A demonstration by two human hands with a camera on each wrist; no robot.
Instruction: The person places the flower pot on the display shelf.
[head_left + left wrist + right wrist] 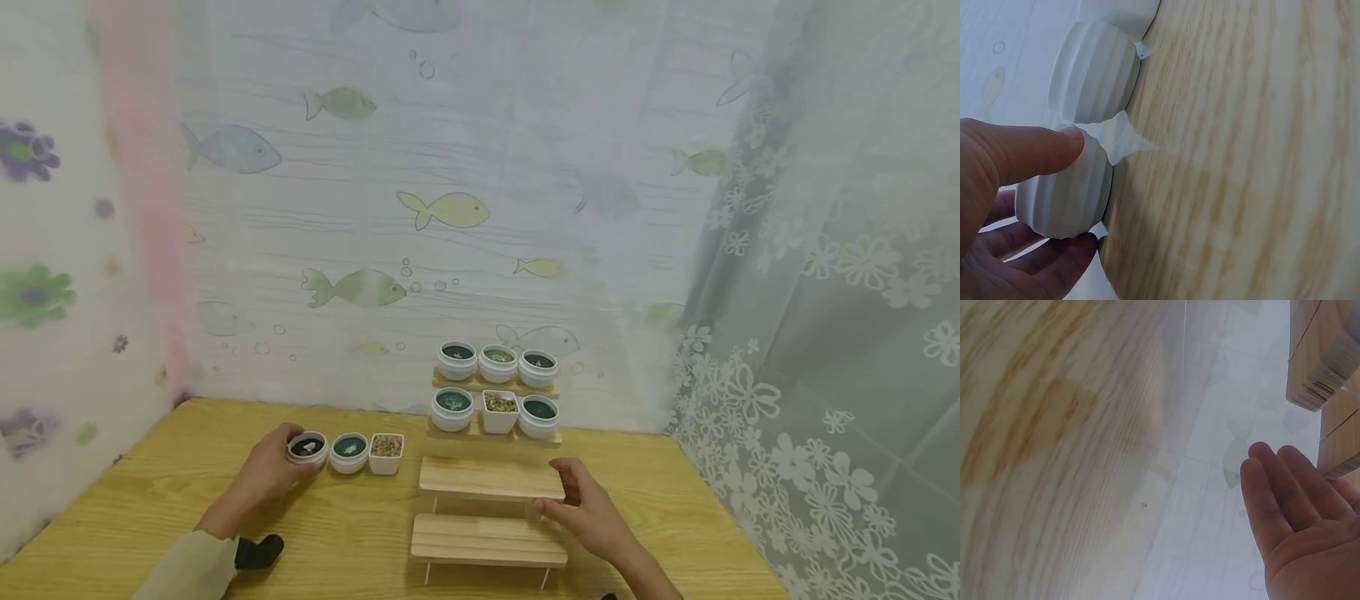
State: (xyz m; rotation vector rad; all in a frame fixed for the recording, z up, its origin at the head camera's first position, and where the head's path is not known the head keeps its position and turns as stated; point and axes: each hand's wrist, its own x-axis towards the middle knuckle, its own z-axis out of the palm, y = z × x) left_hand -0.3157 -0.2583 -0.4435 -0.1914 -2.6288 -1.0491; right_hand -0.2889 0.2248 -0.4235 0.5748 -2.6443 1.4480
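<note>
At the left, my left hand [266, 471] holds a small round white bowl [308, 460] with dark contents and a pale mark on top. The left wrist view shows my thumb across the ribbed side of that bowl [1072, 194], with fingers around its other side. Beside it stand a round white bowl with dark green contents [348, 454] and a square white bowl of mixed bits [386, 455]. My right hand [592, 508] is at the right end of a bare wooden shelf [491, 478], thumb by its front edge. Its fingers [1285, 494] look nearly straight in the right wrist view.
A lower wooden shelf [489, 540] on thin legs stands in front. Behind, two higher shelves carry several white bowls, including a square one [499, 412]. A black object [258, 552] lies near my left sleeve. Fish-patterned curtain [360, 250] hangs behind the wooden table [330, 533].
</note>
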